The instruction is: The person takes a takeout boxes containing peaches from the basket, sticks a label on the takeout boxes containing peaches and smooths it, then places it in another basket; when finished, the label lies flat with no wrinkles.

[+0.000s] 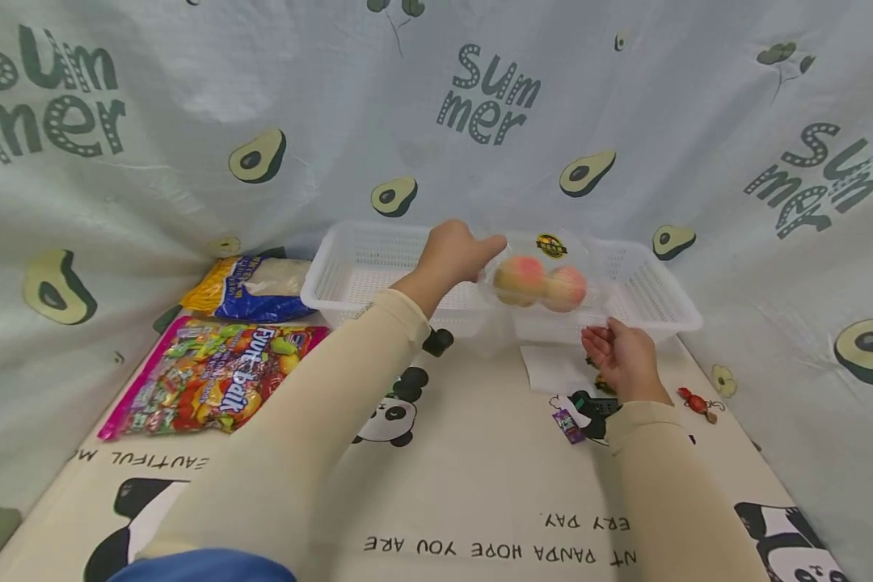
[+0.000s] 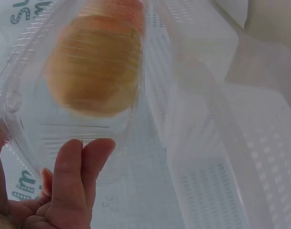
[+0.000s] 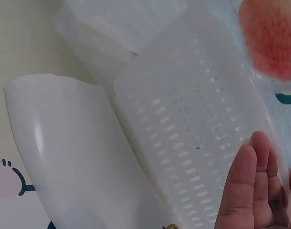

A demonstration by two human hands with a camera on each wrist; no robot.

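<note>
A clear plastic box (image 1: pixel 598 271) with a round black-and-gold sticker holds two red-and-yellow peaches (image 1: pixel 520 279). My left hand (image 1: pixel 457 255) pinches its left end, raised over a long white perforated basket (image 1: pixel 356 279). In the left wrist view, two fingertips (image 2: pixel 98 151) press the clear plastic below a peach (image 2: pixel 95 67). My right hand (image 1: pixel 622 356) is at the basket's front wall, just below the box's right end. Its fingers (image 3: pixel 240 186) are nearly straight and hold nothing visible; the thumb shows only at the frame's edge.
Left of the basket lie a blue-and-yellow bag (image 1: pixel 262 287) and a pink-edged bag of Fruit Ball candy (image 1: pixel 214 376). A white sheet (image 1: pixel 556 370) sits before the basket. Nearby are a small purple packet (image 1: pixel 569 426) and a red-wrapped candy (image 1: pixel 693 401). An avocado-print curtain (image 1: pixel 335 97) stands behind.
</note>
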